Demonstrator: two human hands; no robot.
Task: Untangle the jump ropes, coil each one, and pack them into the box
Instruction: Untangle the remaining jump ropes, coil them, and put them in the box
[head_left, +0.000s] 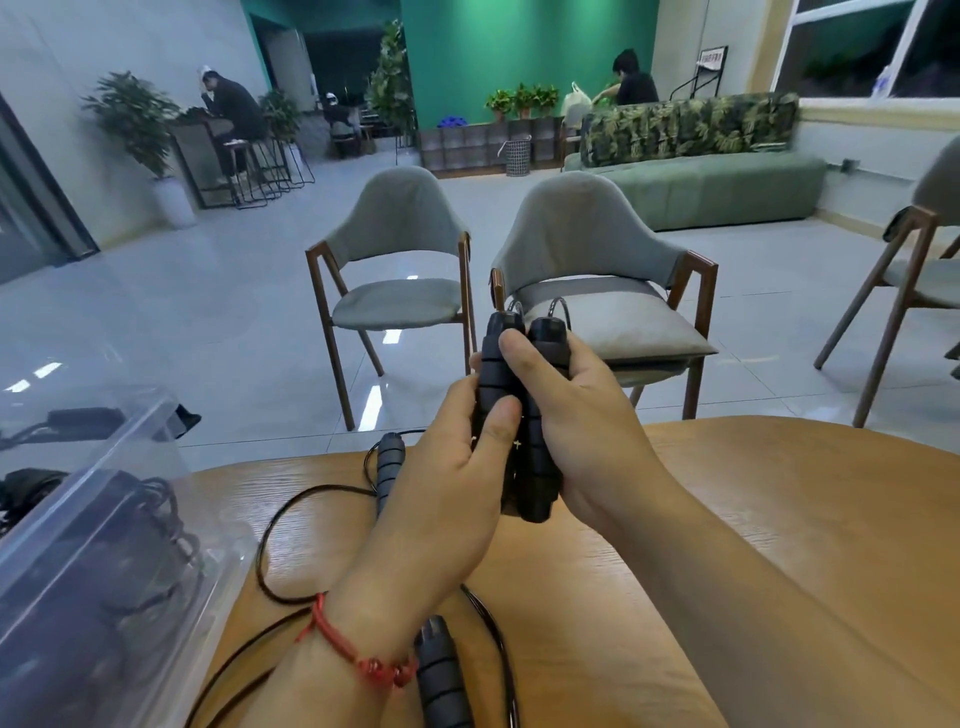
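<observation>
Two black ribbed jump-rope handles are held side by side above the wooden table, long axes upright, cable ends toward twelve o'clock. They are gripped from nine o'clock by the left hand, fingers curled and thumb pressed on the front, and from three o'clock by the right hand. Small white marks on them cannot be read. A second jump rope lies loose at six to eight o'clock. A clear plastic box holding black ropes stands at nine o'clock.

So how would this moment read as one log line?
left hand + right hand: grip paired handles | other rope: loose on table | box: at left
</observation>
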